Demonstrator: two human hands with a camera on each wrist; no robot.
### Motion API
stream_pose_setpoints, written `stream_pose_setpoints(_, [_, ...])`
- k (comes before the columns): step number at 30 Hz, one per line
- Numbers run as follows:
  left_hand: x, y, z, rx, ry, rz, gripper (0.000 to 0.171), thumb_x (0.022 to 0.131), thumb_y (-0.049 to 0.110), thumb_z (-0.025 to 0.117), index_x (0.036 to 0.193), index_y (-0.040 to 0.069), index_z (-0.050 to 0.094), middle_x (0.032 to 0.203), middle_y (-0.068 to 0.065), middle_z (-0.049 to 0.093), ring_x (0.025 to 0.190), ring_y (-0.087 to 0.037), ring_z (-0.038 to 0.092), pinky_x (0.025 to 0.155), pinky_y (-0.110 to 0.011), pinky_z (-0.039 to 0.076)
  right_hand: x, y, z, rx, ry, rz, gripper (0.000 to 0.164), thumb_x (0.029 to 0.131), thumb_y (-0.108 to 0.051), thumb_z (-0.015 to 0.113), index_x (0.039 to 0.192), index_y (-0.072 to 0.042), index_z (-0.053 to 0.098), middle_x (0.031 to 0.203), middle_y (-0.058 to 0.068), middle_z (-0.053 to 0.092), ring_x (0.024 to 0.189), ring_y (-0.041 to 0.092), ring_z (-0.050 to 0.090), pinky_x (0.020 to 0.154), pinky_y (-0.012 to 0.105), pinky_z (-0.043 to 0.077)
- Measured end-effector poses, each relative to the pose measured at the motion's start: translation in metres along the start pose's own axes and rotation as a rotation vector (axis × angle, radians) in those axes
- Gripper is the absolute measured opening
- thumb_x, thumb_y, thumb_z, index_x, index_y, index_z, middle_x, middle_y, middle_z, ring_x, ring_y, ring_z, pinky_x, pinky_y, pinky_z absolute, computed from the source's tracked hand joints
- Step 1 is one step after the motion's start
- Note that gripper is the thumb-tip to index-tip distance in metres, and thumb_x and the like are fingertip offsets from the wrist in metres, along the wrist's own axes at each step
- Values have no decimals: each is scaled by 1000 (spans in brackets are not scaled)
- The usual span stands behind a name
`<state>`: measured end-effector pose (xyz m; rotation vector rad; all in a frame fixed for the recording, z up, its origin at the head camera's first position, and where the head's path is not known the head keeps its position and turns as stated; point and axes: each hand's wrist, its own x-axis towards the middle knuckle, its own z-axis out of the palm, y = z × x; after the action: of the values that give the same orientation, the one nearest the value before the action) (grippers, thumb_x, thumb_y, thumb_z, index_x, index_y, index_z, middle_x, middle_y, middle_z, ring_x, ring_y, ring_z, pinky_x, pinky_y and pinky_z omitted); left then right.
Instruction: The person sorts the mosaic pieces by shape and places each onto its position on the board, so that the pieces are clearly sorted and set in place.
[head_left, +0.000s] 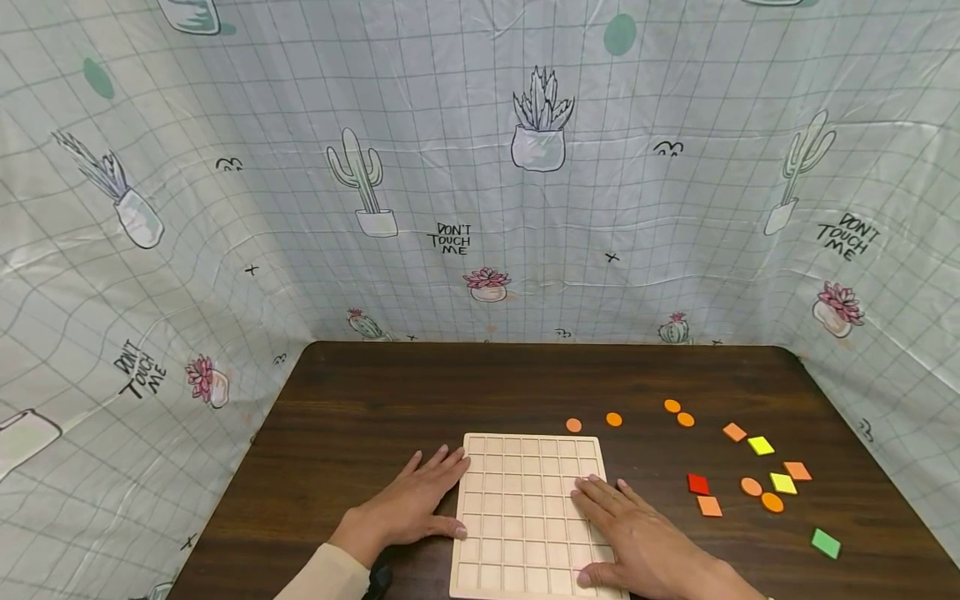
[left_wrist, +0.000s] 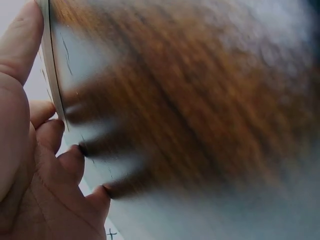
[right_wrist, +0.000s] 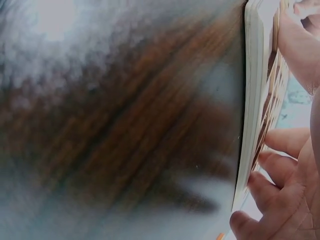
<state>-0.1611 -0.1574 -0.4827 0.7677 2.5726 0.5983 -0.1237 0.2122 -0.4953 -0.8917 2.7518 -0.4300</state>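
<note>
A light wooden grid board (head_left: 521, 517) lies flat on the dark table, its shallow square cells bare. My left hand (head_left: 412, 504) rests at the board's left edge, fingers stretched out, with thumb and fingertips touching that side. Across the right edge lies my right hand (head_left: 637, 533), its fingertips and thumb on top of the board. In the left wrist view, the left thumb (left_wrist: 22, 42) is against the board's thin rim (left_wrist: 52, 65). The right wrist view shows the board's side (right_wrist: 252, 100) next to the right hand's fingers (right_wrist: 272, 175).
Right of the board lie scattered flat pieces: orange discs (head_left: 772, 502), yellow squares (head_left: 783, 483), orange squares (head_left: 709, 506), a red square (head_left: 698, 483) and a green square (head_left: 826, 543). A printed cloth (head_left: 450, 183) hangs behind the brown table (head_left: 360, 400) and along both its sides.
</note>
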Motion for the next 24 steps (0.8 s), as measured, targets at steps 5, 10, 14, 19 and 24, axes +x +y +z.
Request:
stream_pose_setpoints(5, [2, 1, 2, 9, 2, -6, 97, 93, 56, 73, 168, 12, 30, 176, -6, 22, 164, -32, 17, 131, -64, 12, 0, 0, -3, -18, 0, -9, 109, 85, -86, 56, 159, -7, 47, 167, 12, 43, 155, 35, 40, 123, 65, 32])
stream_pose_setpoints(10, [3, 1, 2, 20, 1, -11, 98, 92, 56, 73, 168, 12, 30, 176, -6, 23, 164, -32, 17, 131, -64, 13, 3, 2, -10, 14, 5, 10, 103, 83, -83, 63, 153, -8, 56, 160, 11, 51, 149, 35, 47, 122, 64, 34])
stream_pose_setpoints(14, [4, 1, 2, 30, 6, -13, 99, 92, 56, 73, 168, 12, 30, 176, -6, 23, 164, -32, 17, 131, -63, 14, 6, 3, -14, 43, 10, 29, 95, 85, -78, 67, 149, -8, 60, 156, 10, 56, 146, 36, 51, 122, 62, 36])
stream_pose_setpoints(19, [4, 0, 0, 70, 24, -4, 100, 90, 58, 73, 167, 10, 32, 176, -7, 25, 164, -31, 19, 131, -63, 17, 6, 4, -14, 19, 21, 8, 90, 86, -71, 71, 148, -6, 61, 154, 10, 58, 144, 36, 52, 121, 61, 38])
stream_pose_setpoints(24, [3, -1, 0, 86, 33, 9, 99, 90, 60, 72, 166, 9, 35, 175, -8, 28, 163, -31, 22, 130, -62, 19, 5, 4, -14, 26, 11, 12, 88, 86, -67, 74, 149, -7, 61, 156, 9, 57, 146, 35, 51, 121, 61, 37])
